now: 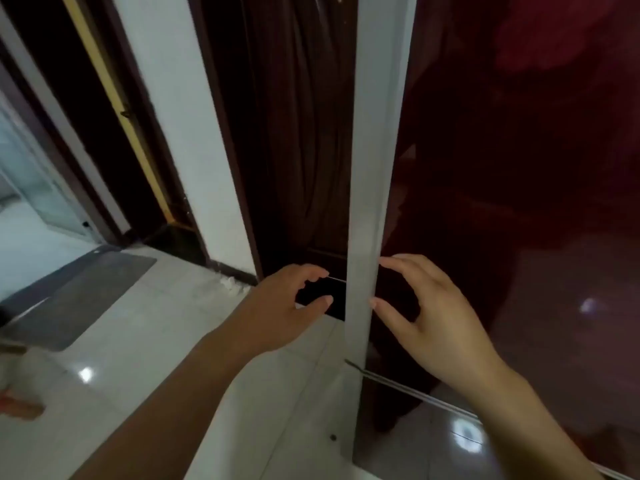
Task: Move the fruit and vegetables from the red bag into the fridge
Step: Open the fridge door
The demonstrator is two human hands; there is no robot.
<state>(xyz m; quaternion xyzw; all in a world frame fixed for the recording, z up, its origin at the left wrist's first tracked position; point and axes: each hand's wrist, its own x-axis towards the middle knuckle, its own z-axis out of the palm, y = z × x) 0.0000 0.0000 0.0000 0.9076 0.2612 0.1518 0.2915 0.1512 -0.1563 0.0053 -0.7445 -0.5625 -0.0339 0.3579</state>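
Note:
The fridge fills the right side, with a glossy dark red door (519, 168) and a pale grey vertical edge strip (377, 168). My left hand (291, 306) hovers just left of the strip near the floor, its thumb and fingers curled apart with nothing in them. My right hand (426, 313) is on the strip's other side, in front of the red door. Its index fingertip and thumb tip reach the strip's edge, and it holds nothing. I see no fruit or vegetables. A blurred orange and white shape (17, 396) lies at the far left edge; I cannot tell what it is.
Dark brown wooden panelling (294, 133) stands behind the strip, with a white wall post (180, 116) to its left. The floor is shiny white tile (173, 341). A grey mat (79, 296) lies at the left by a glass-panelled doorway (34, 181).

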